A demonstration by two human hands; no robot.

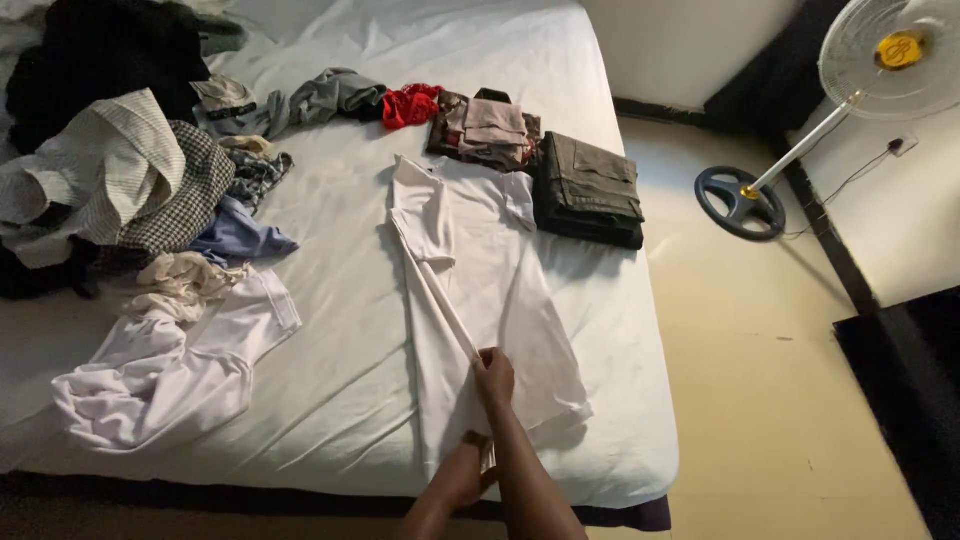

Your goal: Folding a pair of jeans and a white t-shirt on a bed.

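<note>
Folding white shirt (480,290) flat on bed (340,370). Right hand (494,377) pinches folded edge, left hand (465,470) pinches bottom hem. Best keep both grips tight, pull edge straight, smooth bumps. Folded pants (590,188) lie near collar.

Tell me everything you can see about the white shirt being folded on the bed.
The white shirt looks like thin, soft cloth. It lies flat lengthwise on the bed, collar end toward the folded piles. Its left side is folded inward along a long straight crease, the sleeve lying on top. The right hand pinches that crease; the left hand holds the hem.
</note>
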